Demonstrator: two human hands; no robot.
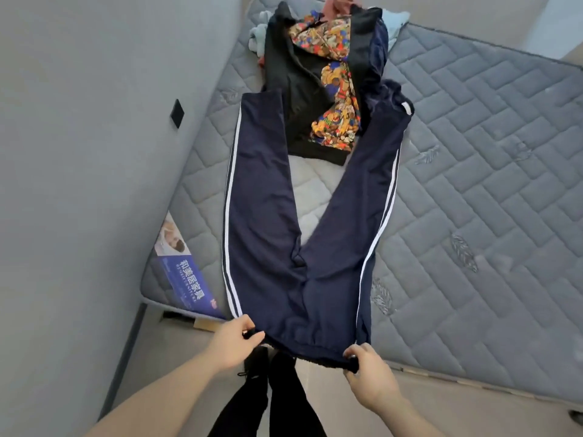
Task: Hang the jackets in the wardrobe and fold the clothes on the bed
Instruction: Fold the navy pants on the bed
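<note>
Navy track pants point(271, 234) with white side stripes lie spread on the grey quilted mattress point(473, 184), legs fanned apart toward the far end. My left hand point(236, 340) pinches the waistband's left corner and my right hand point(366, 370) grips its right corner, at the mattress's near edge. Beyond the legs lies a black jacket with a colourful patterned lining point(318, 89), partly under the pants' hems.
A pile of other clothes, pale blue point(394, 22) and reddish point(339, 4), sits at the far end of the bed. A grey wall point(79, 152) runs along the left side. My dark-trousered legs point(277, 398) stand on the floor against the bed's near edge.
</note>
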